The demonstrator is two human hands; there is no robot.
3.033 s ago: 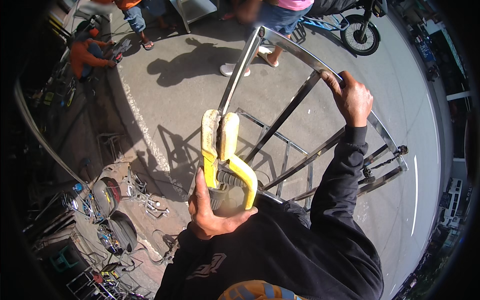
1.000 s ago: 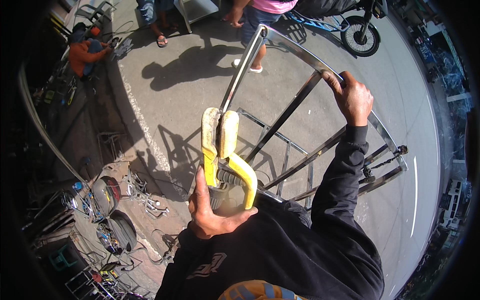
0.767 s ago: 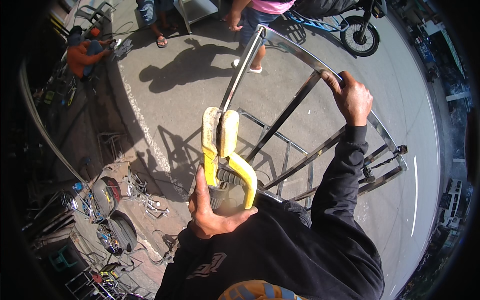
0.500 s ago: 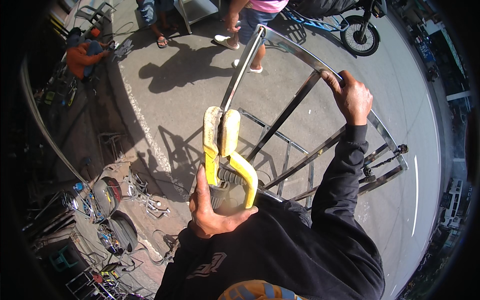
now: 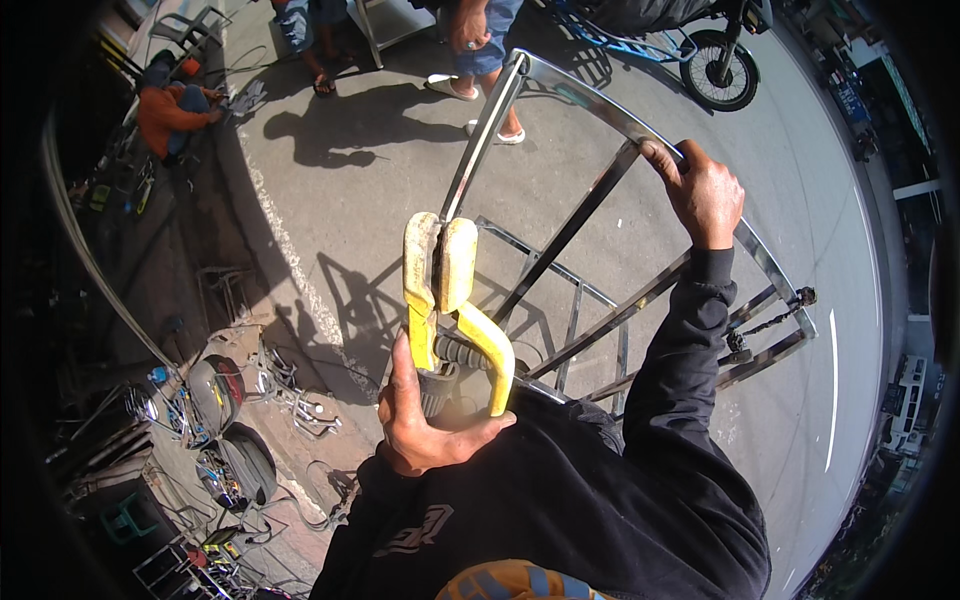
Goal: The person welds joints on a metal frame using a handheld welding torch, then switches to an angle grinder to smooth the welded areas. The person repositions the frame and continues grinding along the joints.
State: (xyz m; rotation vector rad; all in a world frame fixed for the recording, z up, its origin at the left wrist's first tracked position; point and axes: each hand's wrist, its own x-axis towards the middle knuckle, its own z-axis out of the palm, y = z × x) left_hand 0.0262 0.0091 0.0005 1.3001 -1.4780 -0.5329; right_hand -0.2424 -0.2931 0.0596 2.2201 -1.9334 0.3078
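My left hand point(image 5: 425, 440) is closed round the handles of a yellow spring clamp point(image 5: 459, 265), thumb on one handle and fingers on the other. A dark coil spring shows between the handles. The clamp's worn, pale jaws point away from me and meet one side bar of a bare metal frame point(image 5: 590, 95); whether they grip it I cannot tell. At the frame's far right, my right hand point(image 5: 703, 195) is wrapped over the outer rail, thumb on the near side. Several crossbars and a second set of thinner bars show below it. A dark chain-like piece point(image 5: 740, 345) hangs by the frame's right end.
Ahead stands a person in shorts and white slippers point(image 5: 495, 130), with a parked motorcycle point(image 5: 722, 70) to the right. Another person in orange point(image 5: 168, 115) crouches at the far left. Bags of tools point(image 5: 235, 465) and scattered metal parts lie at left. A road runs along the right.
The standing person ahead has shifted, with the arm now hanging lower, and their shadow has changed shape. My hands, the clamp and the frame have hardly moved.
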